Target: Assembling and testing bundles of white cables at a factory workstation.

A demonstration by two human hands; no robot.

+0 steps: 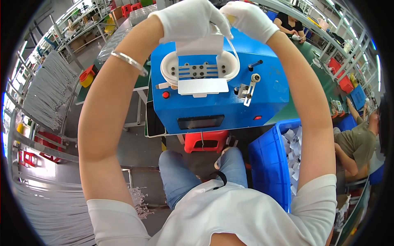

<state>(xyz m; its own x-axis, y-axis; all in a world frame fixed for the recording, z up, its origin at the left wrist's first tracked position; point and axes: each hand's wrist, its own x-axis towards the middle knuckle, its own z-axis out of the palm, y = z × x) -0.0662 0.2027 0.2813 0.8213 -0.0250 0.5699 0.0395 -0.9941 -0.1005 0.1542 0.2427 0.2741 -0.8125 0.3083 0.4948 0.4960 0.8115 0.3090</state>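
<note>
Both hands wear white gloves at the far side of a blue bench machine [164, 110]. My left hand [191, 21] is closed, its fingertips at a white cable [235, 51] that rises from the machine top. Beside it, my right hand [251, 20] pinches with bent fingers; a small pale yellowish spot shows there, too small to name. Below the hands, a coiled white cable [166, 65] lies around a slotted metal fixture [199, 70], its plug [163, 86] at the left. White flaps stand behind the fixture and hang in front [203, 87].
A red button [166, 94], a roller bracket [246, 92] and a black post [255, 64] sit on the machine. On the right stands a blue bin [266, 164] of white scraps. Bundled cables [51, 90] hang at left; a red stool [205, 141] is below. Other people work at right.
</note>
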